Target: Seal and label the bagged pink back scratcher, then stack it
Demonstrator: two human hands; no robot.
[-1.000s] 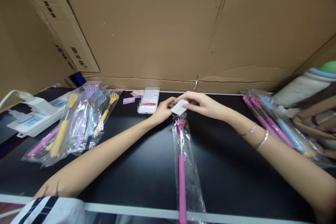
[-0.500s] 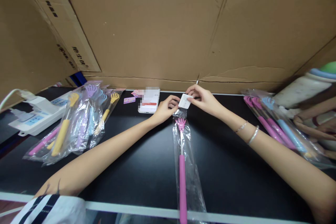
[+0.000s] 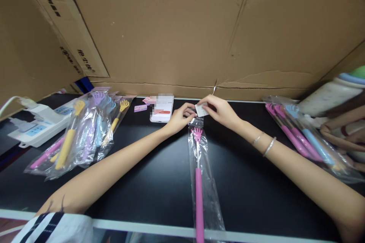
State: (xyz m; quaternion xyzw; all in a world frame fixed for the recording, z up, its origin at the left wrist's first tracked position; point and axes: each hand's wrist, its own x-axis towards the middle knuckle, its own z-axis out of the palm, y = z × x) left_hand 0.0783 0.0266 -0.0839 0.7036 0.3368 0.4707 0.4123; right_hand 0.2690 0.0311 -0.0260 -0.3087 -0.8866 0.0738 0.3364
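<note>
A pink back scratcher (image 3: 199,197) with a hand-shaped head lies lengthwise in a clear plastic bag (image 3: 210,188), its handle reaching past the table's front edge. My left hand (image 3: 180,117) is closed at the bag's top end, fingertips curled in a pinch by the opening. Between the thumb and fingers of my right hand (image 3: 224,111) is a small white card (image 3: 201,110), just above the bag's top. The card's left edge meets my left fingertips; part of it is hidden behind the right fingers.
Left on the black table (image 3: 148,174) are bagged back scratchers (image 3: 67,148) and a white power strip (image 3: 38,131). A phone (image 3: 162,115) and small purple card (image 3: 140,108) lie by the cardboard wall (image 3: 159,30). More bagged scratchers (image 3: 296,140) and a bottle (image 3: 327,97) stand right.
My right hand has shifted slightly and turned over the white card, covering more of it. My left hand and the bagged back scratcher stay nearly in place.
</note>
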